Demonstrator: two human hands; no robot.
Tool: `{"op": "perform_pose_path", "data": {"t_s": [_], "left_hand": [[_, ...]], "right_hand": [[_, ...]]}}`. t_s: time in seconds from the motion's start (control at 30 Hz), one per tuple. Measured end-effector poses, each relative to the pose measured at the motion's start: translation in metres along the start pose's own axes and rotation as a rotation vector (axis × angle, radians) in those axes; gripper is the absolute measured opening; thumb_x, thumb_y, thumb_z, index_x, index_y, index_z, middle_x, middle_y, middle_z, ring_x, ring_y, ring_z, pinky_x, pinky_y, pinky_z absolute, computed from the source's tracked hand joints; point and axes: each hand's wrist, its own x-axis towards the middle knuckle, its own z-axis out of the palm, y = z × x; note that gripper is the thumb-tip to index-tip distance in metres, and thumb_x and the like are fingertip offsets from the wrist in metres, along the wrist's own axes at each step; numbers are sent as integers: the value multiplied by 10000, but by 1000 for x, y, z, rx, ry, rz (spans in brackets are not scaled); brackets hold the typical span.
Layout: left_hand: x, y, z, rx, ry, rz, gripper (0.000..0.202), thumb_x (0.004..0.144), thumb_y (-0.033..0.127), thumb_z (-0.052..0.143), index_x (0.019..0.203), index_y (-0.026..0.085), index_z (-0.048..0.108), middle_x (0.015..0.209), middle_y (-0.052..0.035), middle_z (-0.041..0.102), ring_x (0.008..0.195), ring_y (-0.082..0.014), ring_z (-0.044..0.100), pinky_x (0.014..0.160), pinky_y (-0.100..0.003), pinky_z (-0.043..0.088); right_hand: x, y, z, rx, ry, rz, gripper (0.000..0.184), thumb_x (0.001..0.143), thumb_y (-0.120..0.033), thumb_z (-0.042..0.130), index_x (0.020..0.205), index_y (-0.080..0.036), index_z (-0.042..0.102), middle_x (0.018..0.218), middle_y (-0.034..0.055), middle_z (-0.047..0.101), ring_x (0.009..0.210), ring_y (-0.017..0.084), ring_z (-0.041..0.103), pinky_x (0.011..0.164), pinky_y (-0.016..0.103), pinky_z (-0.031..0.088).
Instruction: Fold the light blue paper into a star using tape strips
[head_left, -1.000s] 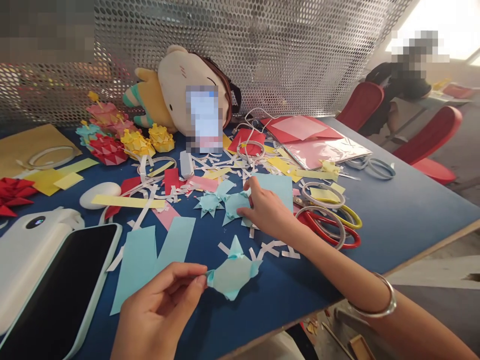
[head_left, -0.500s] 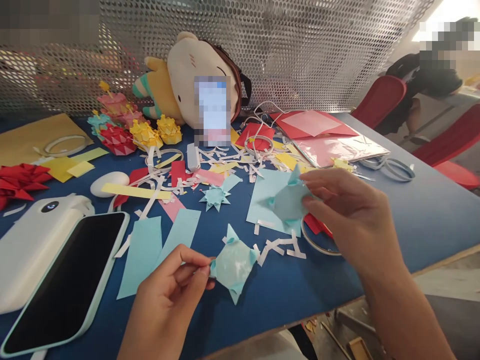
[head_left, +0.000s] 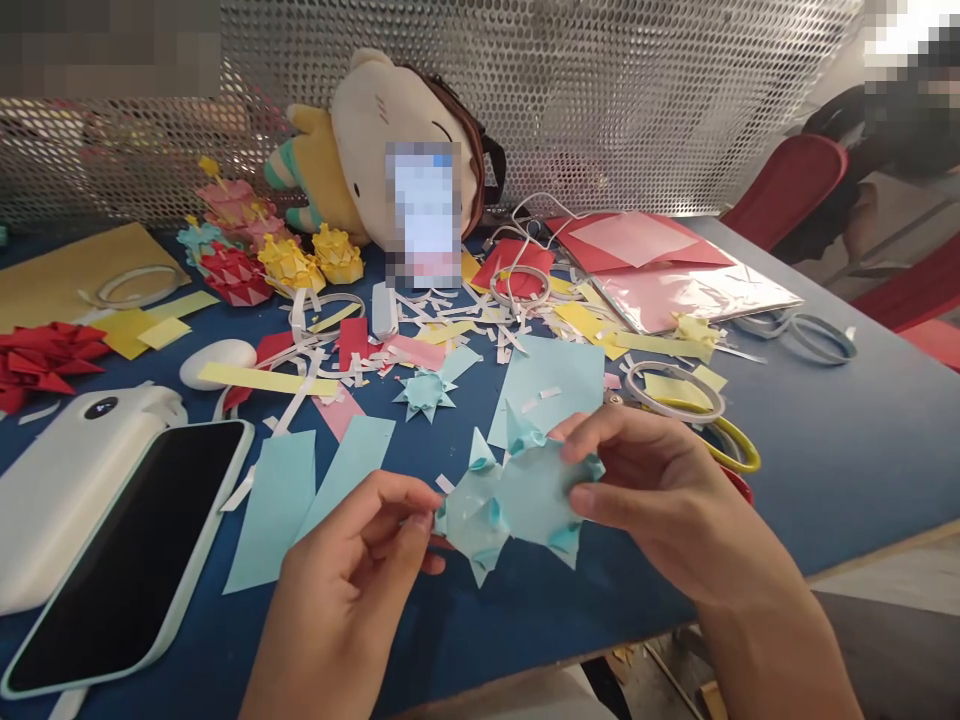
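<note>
My left hand (head_left: pixel 375 540) pinches the left tip of a light-blue folded paper star (head_left: pixel 474 515) between thumb and fingers. Another light-blue paper star (head_left: pixel 536 490), a bit larger, is gripped at its right side by my right hand (head_left: pixel 637 480). The two stars meet edge to edge above the blue table, their points curled up; which overlaps the other is hard to tell. A smaller light-blue star (head_left: pixel 425 393) lies on the table behind them. Light-blue paper strips (head_left: pixel 279 500) rest left of my left hand, and a light-blue sheet (head_left: pixel 551 385) lies beyond my right hand.
A phone (head_left: pixel 135 560) and a white device (head_left: pixel 67 490) lie at the left. Finished paper pieces (head_left: pixel 289 265), a plush bag (head_left: pixel 397 130) and a lit phone (head_left: pixel 424 210) stand at the back. Paper scraps and tape rolls (head_left: pixel 675 390) are scattered about. A person sits at far right.
My right hand has come down and left with its star, bringing it against the star in my left hand. The sheet and tape rolls behind it now show more. The view has shifted slightly.
</note>
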Motion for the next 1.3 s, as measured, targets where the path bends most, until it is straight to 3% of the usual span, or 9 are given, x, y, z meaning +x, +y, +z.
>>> {"op": "perform_pose_path", "data": {"t_s": [0.17, 0.43, 0.57, 0.67, 0.8, 0.93, 1.03, 1.13, 1.3], "left_hand": [[0, 4, 11, -101, 13, -27, 130, 801, 411, 632, 795, 282, 615, 675, 92, 669, 641, -84, 634, 616, -104, 486], [12, -10, 9, -128, -59, -13, 131, 785, 423, 660, 804, 294, 646, 617, 88, 658, 587, -80, 640, 576, -95, 501], [8, -5, 14, -106, 7, -35, 130, 796, 340, 611, 689, 306, 678, 622, 97, 653, 588, -59, 607, 589, -71, 469], [7, -5, 15, -73, 42, -37, 145, 770, 353, 615, 681, 327, 727, 587, 86, 650, 580, -78, 600, 579, -90, 477], [8, -6, 14, -8, 51, -47, 174, 751, 401, 597, 711, 335, 754, 556, 76, 639, 567, -110, 610, 559, -136, 502], [8, -4, 12, 46, 37, -101, 153, 751, 407, 614, 723, 340, 749, 613, 84, 696, 590, -96, 635, 554, -108, 477], [9, -3, 11, 55, 38, -72, 151, 764, 393, 613, 710, 340, 743, 566, 86, 668, 572, -91, 628, 560, -105, 470], [9, -3, 11, 57, 39, -48, 151, 765, 380, 609, 725, 331, 746, 574, 76, 673, 572, -105, 629, 570, -129, 488], [9, -5, 12, 17, 46, -86, 137, 762, 407, 632, 720, 344, 746, 528, 76, 637, 557, -96, 621, 562, -112, 476]], "right_hand": [[2, 1, 1, 122, -32, -26, 230, 759, -122, 762, 896, -278, 664, 784, -50, 577, 671, 70, 508, 575, 144, 489], [2, 3, 1, -2, -9, -94, 220, 809, -154, 731, 957, -284, 634, 770, -44, 604, 658, 74, 494, 515, 123, 445], [3, 5, 0, -42, -14, -66, 359, 793, -138, 754, 1053, -330, 601, 906, -32, 679, 719, 76, 566, 542, 116, 474], [4, 5, 1, -54, 2, -56, 407, 756, -139, 793, 1039, -334, 575, 1039, -36, 654, 771, 70, 585, 606, 129, 517], [2, 3, 6, 4, 22, -5, 406, 736, -149, 813, 989, -320, 545, 1031, -37, 656, 749, 70, 601, 600, 150, 531], [-3, 5, 9, 181, -38, 162, 443, 736, -136, 815, 999, -297, 497, 827, -30, 708, 651, 68, 613, 553, 147, 492], [-8, 8, 12, 254, -45, 197, 385, 743, -190, 813, 968, -280, 514, 710, -39, 676, 679, 107, 636, 613, 214, 511], [-17, 9, 19, 234, -7, 153, 272, 800, -255, 761, 959, -291, 544, 723, -27, 635, 755, 157, 651, 682, 288, 521], [-27, 6, 28, 37, 18, 84, 179, 894, -258, 645, 1037, -365, 649, 855, 1, 644, 735, 135, 591, 624, 234, 495]]}}
